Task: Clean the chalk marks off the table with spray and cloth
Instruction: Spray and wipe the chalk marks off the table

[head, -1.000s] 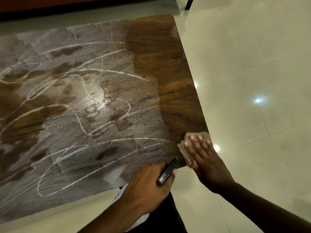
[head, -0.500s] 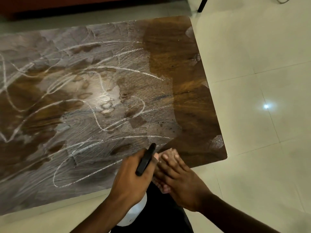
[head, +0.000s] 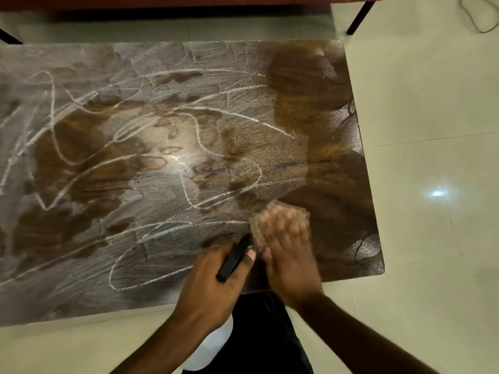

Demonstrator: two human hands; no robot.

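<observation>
A brown wooden table [head: 324, 109] fills the view, with white chalk marks [head: 151, 238] scrawled and smeared over its left and middle. Its right strip is darker and free of marks. My right hand [head: 286, 249] presses a small tan cloth [head: 259, 225] flat on the table near the front edge, blurred by motion. My left hand [head: 213, 287] sits just left of it, closed around a spray bottle whose black nozzle [head: 233, 261] sticks out above my fingers. The bottle's white body [head: 213, 344] hangs below the table edge.
Pale glossy floor tiles [head: 432, 130] surround the table, with a bright light reflection at the right. A dark furniture leg [head: 359, 17] and a cable [head: 475, 20] lie at the back right. My dark trousers [head: 264, 333] show below the table's front edge.
My right hand slid the cloth from the table's front right corner leftward, then forward onto the chalked area. My left hand with the spray bottle came up over the table edge. The camera shifted right.
</observation>
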